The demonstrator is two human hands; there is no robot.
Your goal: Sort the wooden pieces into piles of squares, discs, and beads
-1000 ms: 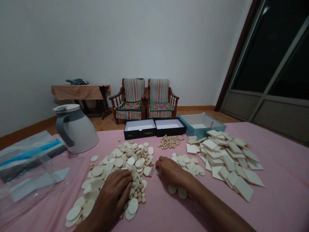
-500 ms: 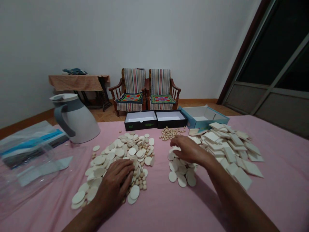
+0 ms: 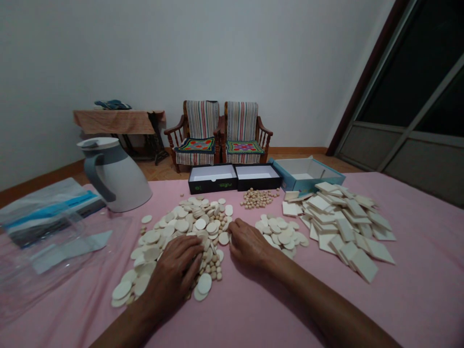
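Observation:
My left hand (image 3: pixel 177 270) rests on the large mixed pile of pale round discs (image 3: pixel 150 237) and small wooden beads (image 3: pixel 213 268), its fingers curled over the pieces; what lies under them is hidden. At the right edge of that pile, my right hand (image 3: pixel 248 244) has its fingers bent together beside a disc (image 3: pixel 224 238); anything between the fingertips is hidden. A smaller heap of discs (image 3: pixel 284 234) lies beyond my right wrist. Behind it sits a group of beads (image 3: pixel 257 198).
Square pale tiles (image 3: pixel 348 217) are heaped at the right. Two open black boxes (image 3: pixel 213 186) and a blue box (image 3: pixel 311 183) line the back. A white-grey jug (image 3: pixel 126 183) and plastic packaging (image 3: pixel 54 217) stand at the left on the pink cloth (image 3: pixel 416 217).
My right hand has moved left from the smaller disc heap to the edge of the mixed pile, uncovering that heap. My left hand has stayed nearly in place.

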